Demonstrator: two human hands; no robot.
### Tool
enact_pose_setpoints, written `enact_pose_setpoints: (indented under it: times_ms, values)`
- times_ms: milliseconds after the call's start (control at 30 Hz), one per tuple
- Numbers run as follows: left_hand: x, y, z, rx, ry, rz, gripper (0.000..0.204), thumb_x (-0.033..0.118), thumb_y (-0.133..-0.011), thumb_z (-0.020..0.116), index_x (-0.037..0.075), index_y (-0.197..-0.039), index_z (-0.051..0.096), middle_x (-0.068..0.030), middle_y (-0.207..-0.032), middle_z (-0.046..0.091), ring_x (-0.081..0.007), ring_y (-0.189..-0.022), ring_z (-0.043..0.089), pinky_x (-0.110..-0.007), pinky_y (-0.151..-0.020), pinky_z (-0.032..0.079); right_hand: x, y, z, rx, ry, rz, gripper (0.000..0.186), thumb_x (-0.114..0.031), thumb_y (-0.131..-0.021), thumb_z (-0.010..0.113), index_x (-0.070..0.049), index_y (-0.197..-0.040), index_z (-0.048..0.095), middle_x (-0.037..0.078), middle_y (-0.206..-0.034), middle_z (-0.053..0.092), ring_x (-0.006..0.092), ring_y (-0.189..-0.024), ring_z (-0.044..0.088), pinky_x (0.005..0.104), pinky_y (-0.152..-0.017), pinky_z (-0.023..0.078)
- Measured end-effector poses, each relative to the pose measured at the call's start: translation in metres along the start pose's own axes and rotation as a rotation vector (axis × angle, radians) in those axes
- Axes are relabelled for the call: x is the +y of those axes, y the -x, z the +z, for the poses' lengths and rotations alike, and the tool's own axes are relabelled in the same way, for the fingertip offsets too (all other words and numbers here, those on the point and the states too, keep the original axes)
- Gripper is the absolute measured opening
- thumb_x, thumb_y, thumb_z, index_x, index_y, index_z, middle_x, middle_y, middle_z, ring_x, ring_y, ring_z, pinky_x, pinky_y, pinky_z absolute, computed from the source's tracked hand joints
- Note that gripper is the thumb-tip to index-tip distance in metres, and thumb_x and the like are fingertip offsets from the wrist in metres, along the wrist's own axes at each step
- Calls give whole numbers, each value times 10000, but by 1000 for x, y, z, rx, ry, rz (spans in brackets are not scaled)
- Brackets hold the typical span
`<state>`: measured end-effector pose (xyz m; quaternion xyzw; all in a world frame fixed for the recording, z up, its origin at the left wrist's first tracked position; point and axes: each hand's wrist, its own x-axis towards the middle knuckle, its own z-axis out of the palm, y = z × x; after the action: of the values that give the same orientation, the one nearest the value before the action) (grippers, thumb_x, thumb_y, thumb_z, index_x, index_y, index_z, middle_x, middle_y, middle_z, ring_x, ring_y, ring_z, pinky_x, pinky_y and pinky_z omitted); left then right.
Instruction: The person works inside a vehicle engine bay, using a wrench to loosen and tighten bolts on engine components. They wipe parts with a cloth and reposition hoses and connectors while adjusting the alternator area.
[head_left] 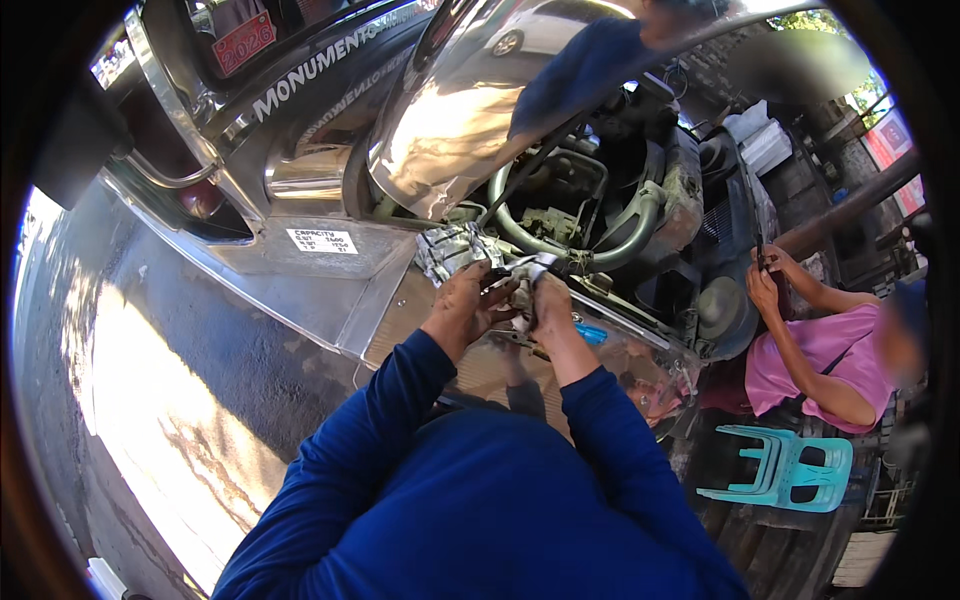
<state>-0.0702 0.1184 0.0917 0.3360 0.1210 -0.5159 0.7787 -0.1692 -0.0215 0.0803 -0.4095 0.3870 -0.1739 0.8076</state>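
Note:
Both hands meet over the metal fender ledge beside an open engine bay. My right hand [551, 304] is closed around a small greyish-white part [523, 292], whose exact kind I cannot make out. From the other side, the bent, dirt-darkened fingers of my left hand [464, 308] grip the same part. Just beyond my left fingers lies a silver-and-dark crumpled-looking bundle [452, 250]. A blue handle [591, 334], seemingly a tool's, rests on the ledge right of my right hand.
A thick curved pipe [600, 258] crosses the engine bay [570, 190] ahead. The shiny raised hood [450, 120] hangs above it. At right, a person in a pink shirt [820, 350] holds something small. Stacked turquoise plastic stools [785, 468] lie near that person.

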Motion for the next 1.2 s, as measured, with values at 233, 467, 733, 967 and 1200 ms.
enact_pose_setpoints:
  times_ms: [233,467,733,967,1200]
  values:
    - [-11,-2,31,31,-259,40,335,335,-1083,577,136,-1353,584,-69,-1238,667,-308,-1109,626,-598,-885,521,-25,28,-16,-167,929,-818,348,-104,-1039,596,-11,-1374,613,228,-1311,678,348,-1227,661,422,-1050,516]
    - [-37,8,49,212,-512,74,360,374,-1075,525,89,-1236,675,-59,-1122,701,-251,-964,651,-472,-861,536,-15,30,-34,-62,946,-744,264,-37,-1017,626,2,-1277,651,180,-1174,714,368,-1054,703,397,-919,547]
    - [-71,9,65,168,-456,392,479,173,-999,557,31,-1456,554,-103,-1339,642,-244,-1062,631,-397,-886,544,-17,21,-60,-191,-146,-54,254,-94,-1089,609,-34,-1336,603,56,-1118,708,105,-960,661,262,-849,552]
    - [-95,9,56,211,-407,403,559,-34,-908,639,-29,-1459,539,-146,-1163,704,-217,-935,712,-326,-780,597,10,4,-57,-128,-42,-260,240,-41,-1075,604,-15,-1314,605,57,-1156,694,124,-1001,650,270,-893,537]
    - [-109,59,48,131,-843,725,666,230,-1016,705,-46,-1543,405,-232,-1518,489,-341,-1313,605,-426,-1131,489,-2,15,-73,-158,-61,-30,240,-82,-1098,575,-31,-1333,582,78,-1166,703,157,-1017,700,298,-870,588]
